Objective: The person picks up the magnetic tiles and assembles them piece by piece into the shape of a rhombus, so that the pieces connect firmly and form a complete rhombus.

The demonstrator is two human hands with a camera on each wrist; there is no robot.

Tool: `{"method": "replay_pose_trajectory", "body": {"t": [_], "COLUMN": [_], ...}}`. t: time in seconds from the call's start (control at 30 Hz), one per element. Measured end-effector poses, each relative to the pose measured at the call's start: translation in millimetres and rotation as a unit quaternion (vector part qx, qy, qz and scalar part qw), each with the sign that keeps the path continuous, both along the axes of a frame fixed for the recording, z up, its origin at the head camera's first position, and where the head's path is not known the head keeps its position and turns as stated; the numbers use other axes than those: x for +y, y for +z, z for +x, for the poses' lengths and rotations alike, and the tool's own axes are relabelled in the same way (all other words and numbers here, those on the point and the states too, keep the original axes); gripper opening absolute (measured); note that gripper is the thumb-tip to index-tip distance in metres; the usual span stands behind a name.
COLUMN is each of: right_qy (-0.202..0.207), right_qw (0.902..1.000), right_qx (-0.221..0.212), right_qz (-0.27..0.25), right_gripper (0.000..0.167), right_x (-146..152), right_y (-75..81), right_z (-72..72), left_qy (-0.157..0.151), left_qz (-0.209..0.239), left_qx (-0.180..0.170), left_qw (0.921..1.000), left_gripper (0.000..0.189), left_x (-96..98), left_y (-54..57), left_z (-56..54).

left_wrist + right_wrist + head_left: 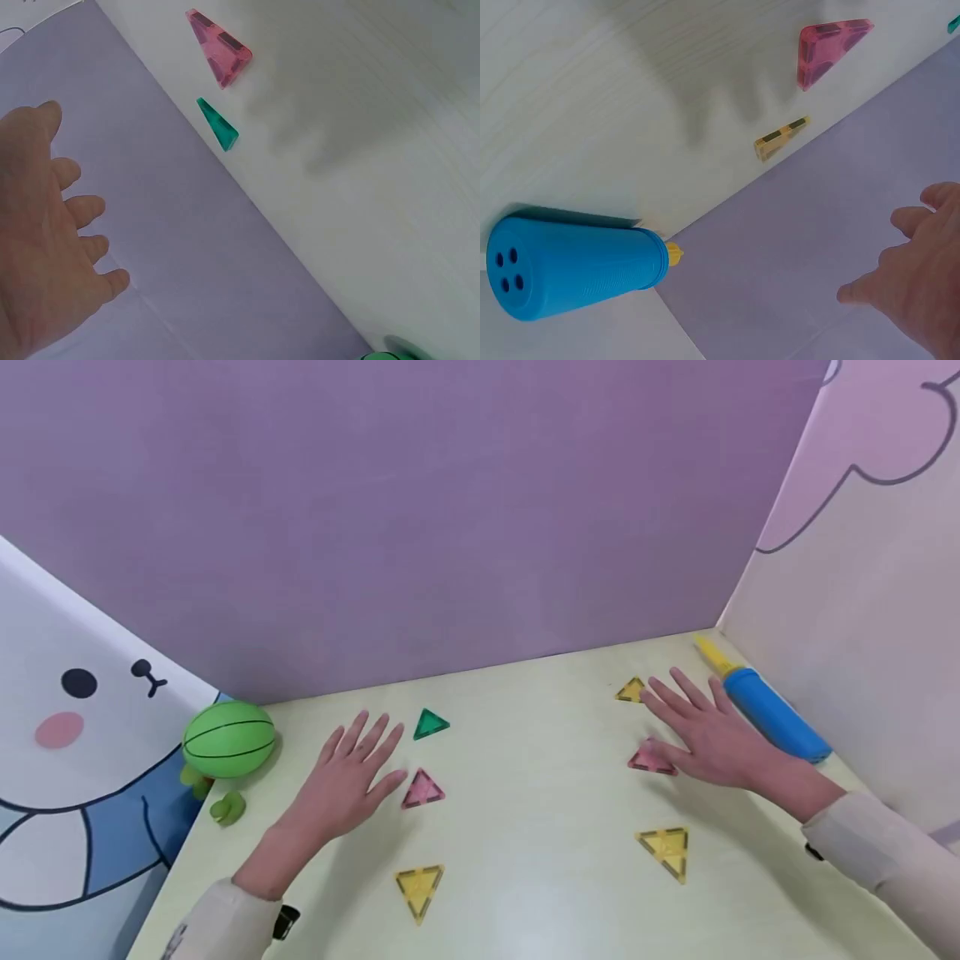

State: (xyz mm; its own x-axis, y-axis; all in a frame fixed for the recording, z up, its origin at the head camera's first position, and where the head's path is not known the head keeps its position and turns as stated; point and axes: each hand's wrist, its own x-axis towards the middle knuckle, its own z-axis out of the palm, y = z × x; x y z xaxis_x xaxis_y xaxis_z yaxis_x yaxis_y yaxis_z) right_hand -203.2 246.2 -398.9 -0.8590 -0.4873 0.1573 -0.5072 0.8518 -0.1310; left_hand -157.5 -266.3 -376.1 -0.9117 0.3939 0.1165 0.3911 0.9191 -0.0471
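Both hands hover over a pale table with fingers spread and nothing held. My left hand (345, 785) is beside a pink triangular tile (423, 789) and a green triangular tile (431, 723). Nearer me on that side lies a yellow triangular tile (420, 892). On the other side, my right hand (712, 739) hangs over a second pink tile (649, 758), partly covering it in the head view. Just past its fingertips is a small yellow tile (631, 690), and a larger yellow tile (667, 850) lies closer to me. The left wrist view shows the left palm (45, 240) with fingers apart.
A blue pump (776, 714) with a yellow nozzle lies along the right wall. At the left edge sit a green striped ball (229, 739) and a small green object (228, 808). A purple panel (465, 527) closes off the back, and a printed wall (82, 752) stands left.
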Motion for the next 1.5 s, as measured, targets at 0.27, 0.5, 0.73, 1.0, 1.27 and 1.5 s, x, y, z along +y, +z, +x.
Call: {"method": "replay_pose_trajectory", "body": {"t": [0.27,0.5,0.73,1.0,1.27,1.5], "right_qy": [0.012,0.041,0.068,0.093,0.093,0.096], "right_qw": [0.9985,0.9980,0.9970,0.9942,0.9943,0.9942], "right_qx": [-0.044,-0.048,-0.037,-0.054,-0.047,-0.043], "right_qz": [-0.029,-0.007,-0.003,0.002,0.022,0.021], "right_gripper": [0.077,0.068,0.060,0.059,0.059,0.058], "right_x": [-8,-41,-65,-85,-86,-84], "right_y": [4.2,4.6,-1.1,-15.0,-19.3,-21.2], "right_z": [-3.1,-7.5,-17.3,-17.6,-13.2,-11.6], "left_qy": [0.004,0.009,-0.008,-0.031,-0.046,-0.059], "left_qz": [0.020,0.028,-0.004,-0.035,-0.028,-0.028], "left_qx": [-0.011,-0.064,-0.076,-0.072,-0.051,-0.055], "left_qw": [0.9997,0.9976,0.9971,0.9963,0.9973,0.9964], "left_gripper": [0.066,0.049,0.047,0.045,0.040,0.036], "left_x": [2.9,3.0,9.0,19.9,28.4,41.4], "left_y": [2.7,-0.5,-26.1,-54.5,-61.8,-63.2], "left_z": [-5.0,-14.8,-30.1,-25.2,-23.3,-30.7]}}
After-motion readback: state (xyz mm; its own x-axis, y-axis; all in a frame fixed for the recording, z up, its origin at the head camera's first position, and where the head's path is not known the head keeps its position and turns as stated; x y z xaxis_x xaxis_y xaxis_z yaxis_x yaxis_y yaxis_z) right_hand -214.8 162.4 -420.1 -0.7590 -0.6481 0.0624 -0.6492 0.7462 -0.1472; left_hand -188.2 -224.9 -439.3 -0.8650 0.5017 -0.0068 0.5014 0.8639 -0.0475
